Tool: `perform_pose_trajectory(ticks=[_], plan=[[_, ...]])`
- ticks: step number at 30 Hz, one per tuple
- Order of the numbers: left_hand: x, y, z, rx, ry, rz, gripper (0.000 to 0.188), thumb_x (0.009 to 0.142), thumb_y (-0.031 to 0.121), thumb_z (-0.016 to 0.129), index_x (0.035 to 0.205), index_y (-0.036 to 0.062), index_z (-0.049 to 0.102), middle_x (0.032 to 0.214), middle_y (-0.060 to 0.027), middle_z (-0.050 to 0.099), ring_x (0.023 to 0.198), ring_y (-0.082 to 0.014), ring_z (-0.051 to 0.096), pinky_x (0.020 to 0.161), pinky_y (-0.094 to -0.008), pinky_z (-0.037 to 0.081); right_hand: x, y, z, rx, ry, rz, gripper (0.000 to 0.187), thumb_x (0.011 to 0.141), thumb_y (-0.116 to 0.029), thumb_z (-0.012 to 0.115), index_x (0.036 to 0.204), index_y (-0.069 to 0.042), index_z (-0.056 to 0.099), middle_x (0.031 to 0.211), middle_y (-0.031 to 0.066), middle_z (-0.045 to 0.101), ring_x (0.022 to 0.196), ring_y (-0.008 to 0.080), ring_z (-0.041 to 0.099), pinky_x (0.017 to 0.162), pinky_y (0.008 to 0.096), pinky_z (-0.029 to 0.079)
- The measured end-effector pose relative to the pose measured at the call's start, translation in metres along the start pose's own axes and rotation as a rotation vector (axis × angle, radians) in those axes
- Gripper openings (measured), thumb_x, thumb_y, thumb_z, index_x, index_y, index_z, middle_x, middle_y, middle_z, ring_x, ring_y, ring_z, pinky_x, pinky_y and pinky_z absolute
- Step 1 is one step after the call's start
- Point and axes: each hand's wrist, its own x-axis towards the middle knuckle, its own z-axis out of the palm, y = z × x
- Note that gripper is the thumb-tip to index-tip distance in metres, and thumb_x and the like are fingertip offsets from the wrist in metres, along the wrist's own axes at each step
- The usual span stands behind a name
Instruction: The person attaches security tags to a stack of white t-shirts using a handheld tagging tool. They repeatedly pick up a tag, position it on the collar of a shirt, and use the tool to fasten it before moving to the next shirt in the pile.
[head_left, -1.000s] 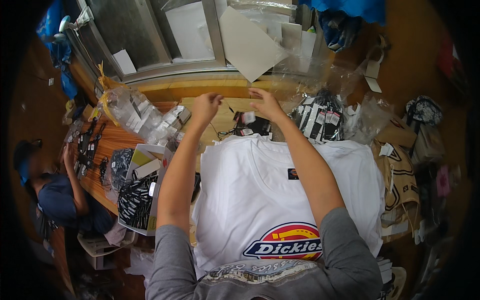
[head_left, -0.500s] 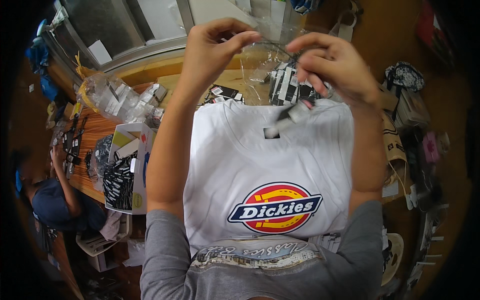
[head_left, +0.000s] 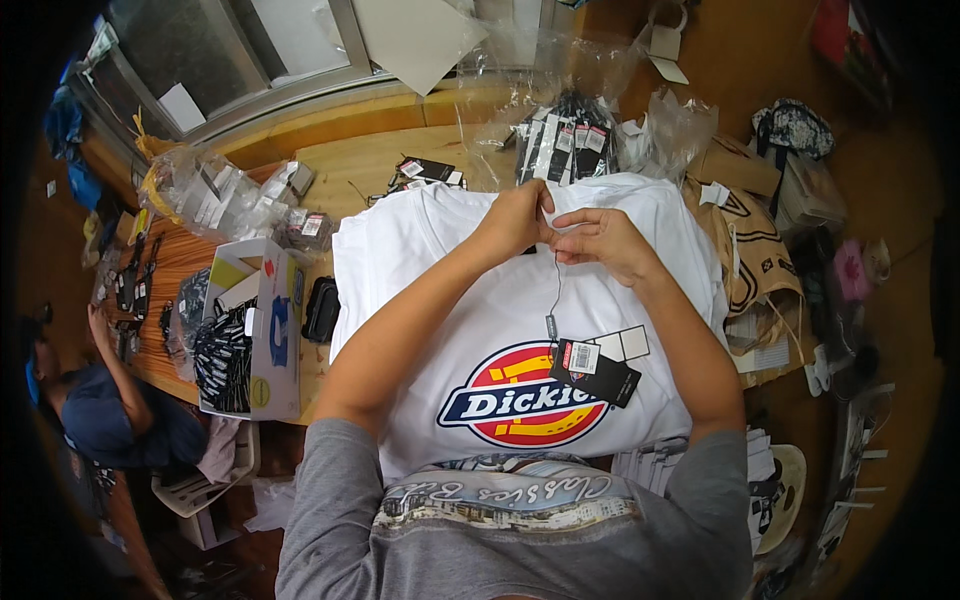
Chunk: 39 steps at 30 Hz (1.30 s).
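A white T-shirt with a red, yellow and blue chest print lies on top of a stack in front of me. At its neckline my left hand is closed in a pinch on the collar, beside the dark neck label, which is mostly covered. Close against it, my right hand pinches the string of a hang tag. The string runs down from the fingertips, and the black tag with a white sticker lies over the right part of the print, a white card beside it. The string's upper end is hidden between my fingers.
A clear bag of black-and-white tags stands behind the shirts, with loose tags to its left. A white box of black tags and a plastic bag are at left. A co-worker sits far left; a brown paper bag stands right.
Both hands have come down from above the tag bag to the shirt's neckline and drawn together. The hang tag, blurred near the collar before, now rests lower on the print.
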Motion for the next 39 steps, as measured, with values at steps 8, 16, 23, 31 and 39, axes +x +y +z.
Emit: perform_pose_trajectory(ticks=[8,16,23,31,39], plan=[[-0.008,-0.001,0.006,0.154,-0.132,0.113,0.042,0.057,0.004,0.068,0.084,0.0028,0.037,0.061,-0.0134,0.053,0.059,-0.0263,0.054,0.051,-0.0318,0.040,0.010,0.022,-0.006,0.201,-0.061,0.273,0.020,0.073,-0.014,0.060,0.086,0.000,0.056,0.076,0.0082,0.058,0.070,0.0157,0.056,0.069,0.0298,0.046],[-0.018,-0.005,0.005,0.502,-0.044,0.150,0.041,0.058,0.013,0.067,0.088,0.0026,0.040,0.066,-0.0149,0.055,0.064,-0.0305,0.054,0.055,-0.0356,0.042,0.007,0.024,0.004,0.009,0.111,0.142,0.014,0.072,-0.011,0.058,0.080,0.001,0.057,0.071,0.0084,0.059,0.064,0.0140,0.057,0.059,0.0251,0.047],[-0.022,-0.048,0.010,0.728,0.031,0.204,0.015,0.057,0.011,0.062,0.068,0.0016,0.058,0.066,-0.0134,0.055,0.062,-0.0282,0.054,0.058,-0.0347,0.044,0.021,0.037,0.004,-0.433,0.387,-0.179,0.009,0.069,-0.009,0.058,0.069,0.000,0.060,0.061,0.0063,0.059,0.055,0.0111,0.056,0.053,0.0227,0.046],[-0.020,-0.038,-0.015,0.304,0.046,-0.155,0.015,0.051,0.006,0.069,0.057,0.0020,0.056,0.057,-0.0096,0.057,0.054,-0.0200,0.055,0.052,-0.0288,0.042,0.019,0.022,0.017,-0.957,0.413,-0.495,0.008,0.067,-0.012,0.058,0.069,-0.004,0.061,0.067,0.0090,0.058,0.062,0.0229,0.056,0.060,0.0307,0.044],[-0.020,-0.042,-0.016,0.203,0.003,-0.222,0.017,0.051,0.002,0.071,0.056,0.0017,0.055,0.061,-0.0068,0.059,0.057,-0.0136,0.056,0.052,-0.0246,0.043,0.034,0.029,0.036,-1.046,0.373,-0.481,0.008,0.066,-0.012,0.057,0.067,-0.004,0.060,0.067,0.0084,0.059,0.064,0.0236,0.056,0.059,0.0318,0.044]])
